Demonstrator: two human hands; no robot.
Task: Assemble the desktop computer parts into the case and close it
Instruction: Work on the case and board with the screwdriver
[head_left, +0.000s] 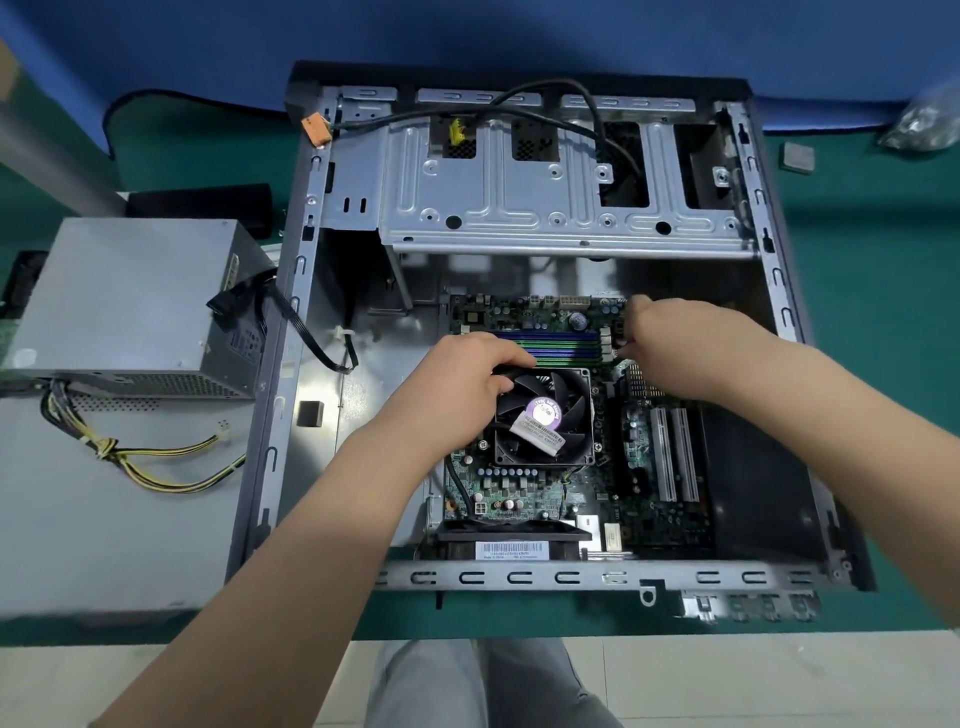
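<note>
We hold the board (545, 467) low in the open case (291, 322), left hand (467, 379) gripping the fan (543, 415) as a handle, right hand (670, 343) pinching its far edge to seat it.

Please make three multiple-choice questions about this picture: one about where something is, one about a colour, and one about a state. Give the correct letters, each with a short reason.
1. Where is the power supply?
A. mounted inside the case
B. outside the case, on its left
C. on the floor

2. Which colours are the memory slots?
A. blue and green
B. red and white
C. all black

3. What is the left hand doing?
A. hanging idle
B. holding a screwdriver
C. gripping the CPU cooler fan

Answers: 1 B, it stands beside the case. 2 A, blue and green strips alternate. 3 C, its fingers curl over the fan's edge.
</note>
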